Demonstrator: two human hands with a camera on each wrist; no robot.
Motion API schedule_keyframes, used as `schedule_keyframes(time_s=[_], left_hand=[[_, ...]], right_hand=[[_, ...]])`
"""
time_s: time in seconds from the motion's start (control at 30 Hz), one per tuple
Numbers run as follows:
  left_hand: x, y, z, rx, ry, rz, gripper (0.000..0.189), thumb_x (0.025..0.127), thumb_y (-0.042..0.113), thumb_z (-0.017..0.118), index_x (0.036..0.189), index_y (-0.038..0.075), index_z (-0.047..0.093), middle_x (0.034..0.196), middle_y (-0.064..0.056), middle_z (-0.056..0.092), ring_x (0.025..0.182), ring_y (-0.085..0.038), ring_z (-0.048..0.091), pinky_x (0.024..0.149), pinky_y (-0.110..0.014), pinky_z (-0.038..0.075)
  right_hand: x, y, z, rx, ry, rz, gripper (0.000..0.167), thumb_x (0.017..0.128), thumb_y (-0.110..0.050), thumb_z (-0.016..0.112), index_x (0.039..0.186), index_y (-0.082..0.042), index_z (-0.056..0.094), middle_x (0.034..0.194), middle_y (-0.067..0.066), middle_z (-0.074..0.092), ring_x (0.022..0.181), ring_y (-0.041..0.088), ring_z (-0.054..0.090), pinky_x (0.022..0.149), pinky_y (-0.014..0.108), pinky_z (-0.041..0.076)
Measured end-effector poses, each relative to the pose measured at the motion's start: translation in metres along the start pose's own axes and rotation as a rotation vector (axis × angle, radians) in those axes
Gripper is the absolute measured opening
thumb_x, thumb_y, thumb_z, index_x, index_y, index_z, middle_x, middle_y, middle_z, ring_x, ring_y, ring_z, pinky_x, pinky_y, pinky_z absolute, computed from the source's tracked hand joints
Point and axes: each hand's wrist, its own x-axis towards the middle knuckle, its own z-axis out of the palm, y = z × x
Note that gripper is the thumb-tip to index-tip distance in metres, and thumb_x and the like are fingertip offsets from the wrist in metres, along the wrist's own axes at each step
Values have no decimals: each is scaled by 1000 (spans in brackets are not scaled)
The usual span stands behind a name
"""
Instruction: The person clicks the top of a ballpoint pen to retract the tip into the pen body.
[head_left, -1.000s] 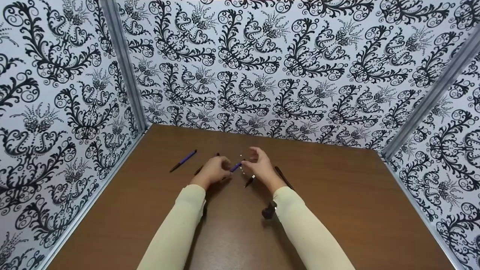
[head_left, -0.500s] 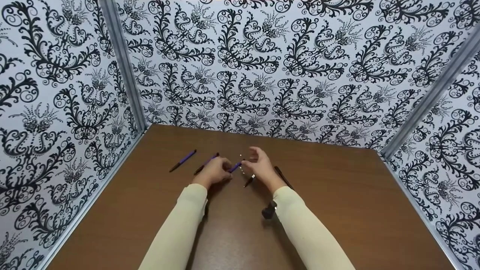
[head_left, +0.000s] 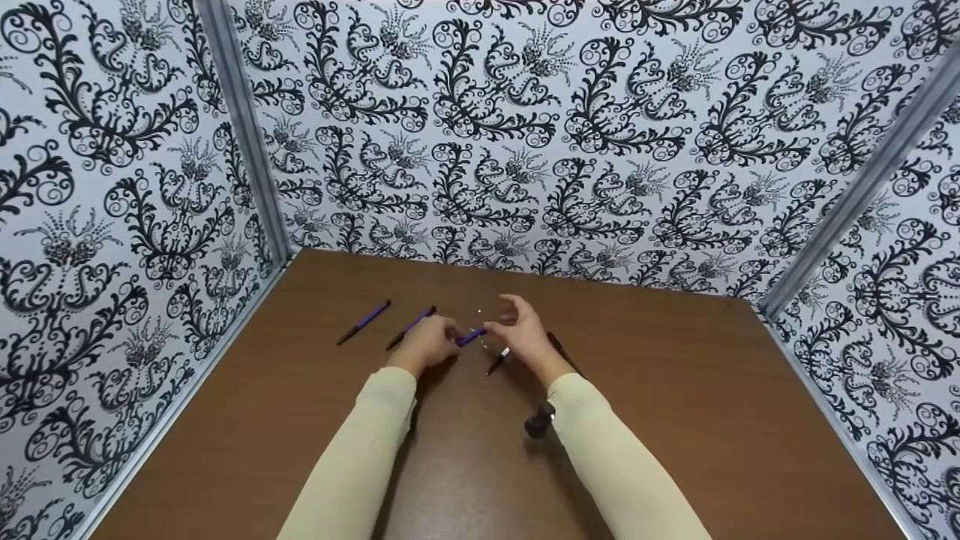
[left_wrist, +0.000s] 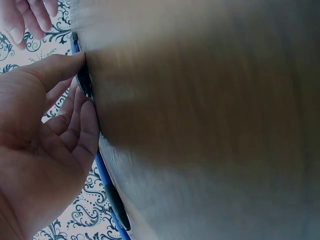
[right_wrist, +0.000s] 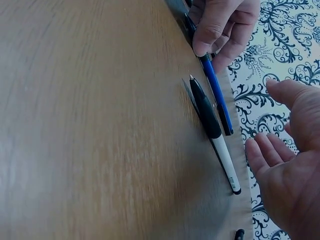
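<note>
Between my two hands, a blue-purple pen [head_left: 472,337] with a black grip lies slanted at the table surface. My left hand [head_left: 429,343] pinches it by the black grip end between thumb and fingers; the right wrist view shows this left hand [right_wrist: 220,27] on the pen [right_wrist: 214,87]. My right hand [head_left: 521,334] hovers beside the pen's other end, its thumb and fingers apart; in its own wrist view that right hand [right_wrist: 292,160] holds nothing. A white pen with a black grip [right_wrist: 215,130] lies next to the blue one, nearer the right hand.
Two more blue-purple pens, one farther left [head_left: 364,322] and one beside the left hand [head_left: 411,328], lie on the brown table [head_left: 465,465]. A black pen [head_left: 564,352] lies right of the right hand. Patterned walls [head_left: 495,135] enclose the table's back and sides.
My left hand has moved slightly right and closed its fingers on the blue pen, uncovering more of the pen to its left. The right hand stays nearly still.
</note>
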Motion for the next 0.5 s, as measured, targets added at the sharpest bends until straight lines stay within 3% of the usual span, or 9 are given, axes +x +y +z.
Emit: schedule_keyframes(time_s=[0.07, 0.23, 0.3, 0.5], left_hand=[[6, -9, 5, 5, 17, 32, 18, 97, 8, 81, 115, 10, 84, 104, -6, 77, 95, -26, 69, 90, -47, 59], [8, -12, 4, 4, 44, 46, 16, 95, 5, 78, 110, 7, 84, 100, -6, 78, 93, -27, 70, 89, -48, 59], [3, -4, 0, -24, 40, 22, 16, 96, 3, 78, 111, 4, 83, 99, -7, 77, 94, -28, 70, 92, -50, 59], [2, -5, 1, -126, 43, 23, 18, 99, 1, 76, 116, 2, 81, 99, -7, 75, 91, -24, 67, 90, -46, 59]], right_hand=[[0, 0, -1, -4, 8, 0, 65, 95, -5, 86, 153, 1, 56, 145, 33, 60, 132, 46, 63, 111, 54, 54], [0, -2, -3, -9, 11, 3, 63, 96, -5, 85, 153, 0, 56, 145, 32, 61, 132, 45, 64, 110, 53, 55], [-1, -2, -4, -2, 4, 6, 63, 97, -6, 85, 153, 0, 56, 146, 33, 60, 133, 46, 63, 111, 54, 54], [-1, -2, -10, 2, -1, -5, 64, 96, -6, 85, 153, 1, 56, 145, 35, 60, 133, 47, 63, 111, 54, 54]])
